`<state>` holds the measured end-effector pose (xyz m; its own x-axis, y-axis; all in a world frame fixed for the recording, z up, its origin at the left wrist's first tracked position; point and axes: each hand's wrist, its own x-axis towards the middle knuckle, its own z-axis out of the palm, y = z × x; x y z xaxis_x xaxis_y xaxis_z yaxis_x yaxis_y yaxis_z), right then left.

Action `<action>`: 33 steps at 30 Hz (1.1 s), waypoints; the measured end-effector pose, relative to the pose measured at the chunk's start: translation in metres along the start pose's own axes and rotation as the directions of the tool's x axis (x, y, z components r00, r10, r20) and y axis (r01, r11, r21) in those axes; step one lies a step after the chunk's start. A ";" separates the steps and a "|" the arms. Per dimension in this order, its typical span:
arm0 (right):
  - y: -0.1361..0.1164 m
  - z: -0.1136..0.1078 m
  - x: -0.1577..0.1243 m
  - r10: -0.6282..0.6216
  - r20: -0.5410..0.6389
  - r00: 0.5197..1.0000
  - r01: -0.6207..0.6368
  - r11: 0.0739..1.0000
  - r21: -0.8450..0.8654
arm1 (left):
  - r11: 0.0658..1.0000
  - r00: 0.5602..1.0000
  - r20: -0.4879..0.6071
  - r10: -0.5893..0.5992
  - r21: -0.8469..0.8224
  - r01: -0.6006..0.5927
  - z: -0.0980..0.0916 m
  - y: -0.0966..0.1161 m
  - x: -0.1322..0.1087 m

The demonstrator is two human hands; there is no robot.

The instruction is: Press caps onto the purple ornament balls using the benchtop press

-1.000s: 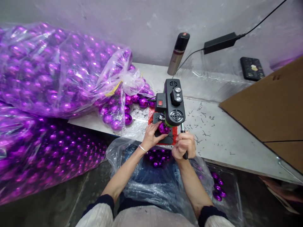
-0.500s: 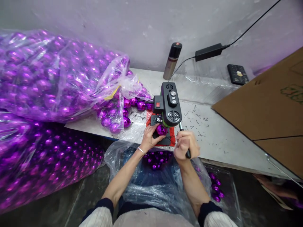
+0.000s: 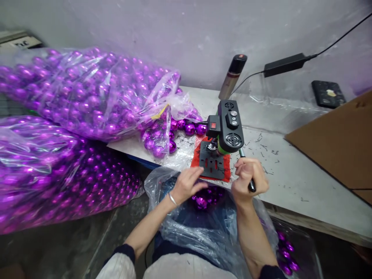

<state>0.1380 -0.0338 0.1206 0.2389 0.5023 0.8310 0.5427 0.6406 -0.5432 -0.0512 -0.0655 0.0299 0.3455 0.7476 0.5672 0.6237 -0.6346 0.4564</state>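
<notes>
Left hand [image 3: 187, 185] moved off black plate [image 3: 213, 175] | purple ball [image 3: 201, 202]: glossy, mirrored, faceted

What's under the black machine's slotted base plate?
A red sheet: it sticks out around the slotted base plate and shows through some slots. The white tabletop lies below the sheet. Anything else beneath the plate is covered.

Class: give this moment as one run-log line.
left hand: open, near purple balls; right hand: around lever handle; machine: on red sheet
</notes>
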 end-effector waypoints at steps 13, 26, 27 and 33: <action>0.004 0.001 -0.003 -0.057 0.029 0.998 0.056 0.998 0.028 | 0.859 0.920 0.292 -0.263 0.504 0.085 -0.055 -0.095 0.073; 0.002 0.000 -0.002 -0.062 0.051 0.997 0.062 0.998 0.008 | 0.410 0.721 0.055 -0.691 -0.791 0.453 -0.031 -0.031 0.072; 0.002 -0.001 -0.002 -0.061 0.056 0.997 0.061 0.998 0.006 | 0.329 0.694 0.089 -0.715 -0.833 0.446 -0.025 -0.027 0.069; 0.003 -0.001 -0.001 -0.052 0.059 0.997 0.051 0.999 0.012 | -0.283 0.451 0.446 -0.773 -0.879 0.385 -0.004 -0.027 0.060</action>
<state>0.1405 -0.0332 0.1184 0.1623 0.5022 0.8494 0.5446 0.6723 -0.5015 -0.0505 -0.0042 0.0541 -0.0133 0.9150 -0.4032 -0.6595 0.2951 0.6914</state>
